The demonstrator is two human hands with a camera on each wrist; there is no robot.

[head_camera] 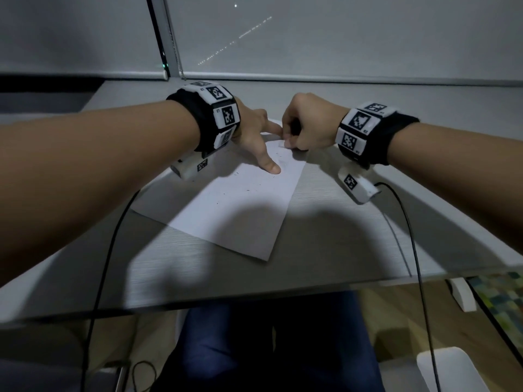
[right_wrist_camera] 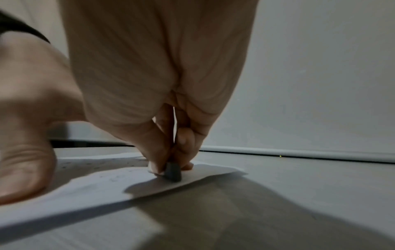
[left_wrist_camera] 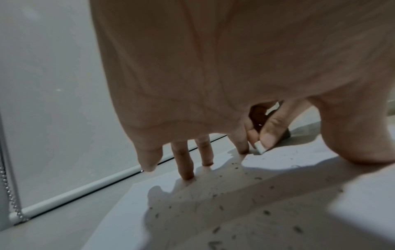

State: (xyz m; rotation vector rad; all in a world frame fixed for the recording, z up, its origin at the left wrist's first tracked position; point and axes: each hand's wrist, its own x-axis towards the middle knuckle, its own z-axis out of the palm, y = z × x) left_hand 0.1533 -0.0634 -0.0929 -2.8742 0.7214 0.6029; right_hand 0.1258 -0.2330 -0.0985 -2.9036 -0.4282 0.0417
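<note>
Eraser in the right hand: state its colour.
The eraser is dark grey, clearest in right wrist view; white edge in left wrist view.

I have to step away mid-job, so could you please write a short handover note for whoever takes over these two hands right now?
Left hand: fingers straight and spread, fingertips pressing the paper flat on the table.
Right hand: pinches a small eraser, with its tip on the sheet near the far right corner.
Done: eraser crumbs lie scattered across the sheet, so part of it appears rubbed out already.
Left: faint marks beside the eraser probably need more rubbing, and the crumbs are not yet brushed off.
</note>
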